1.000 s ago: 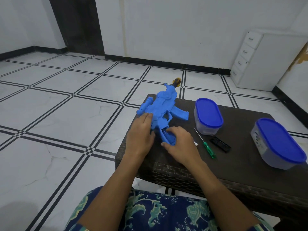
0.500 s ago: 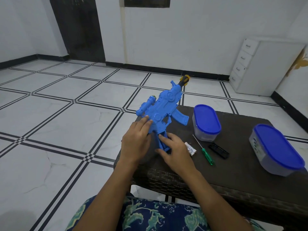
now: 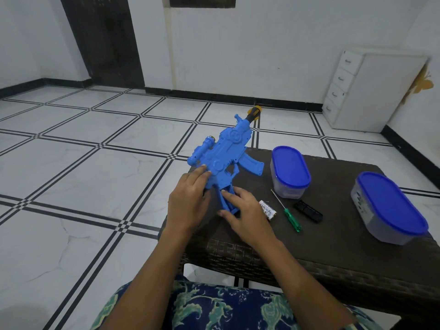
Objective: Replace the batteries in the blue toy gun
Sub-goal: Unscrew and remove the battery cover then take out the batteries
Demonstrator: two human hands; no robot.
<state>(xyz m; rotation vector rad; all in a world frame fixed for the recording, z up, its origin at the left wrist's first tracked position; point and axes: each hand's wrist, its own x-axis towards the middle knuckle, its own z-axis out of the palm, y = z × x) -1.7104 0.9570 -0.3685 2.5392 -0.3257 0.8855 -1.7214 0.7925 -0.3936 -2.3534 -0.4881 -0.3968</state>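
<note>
The blue plastic toy gun point(image 3: 226, 153) sits at the corner of the dark woven table point(image 3: 333, 234). Its orange tip pokes out over the floor. The left hand point(image 3: 188, 201) lays almost straight fingers on the gun's side, and its thumb is hidden. The right hand point(image 3: 245, 210) holds the handle between thumb and fingers. Just past the right little finger lie the white batteries point(image 3: 268, 209), then the green-handled screwdriver point(image 3: 291, 217) and a small black cover point(image 3: 308, 211). The gun could tip off the edge if both hands let go. A bump could send the round batteries rolling away.

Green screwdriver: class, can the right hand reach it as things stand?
Probably yes: the screwdriver lies beside the right hand, only batteries between, though that hand grips the toy gun.
</note>
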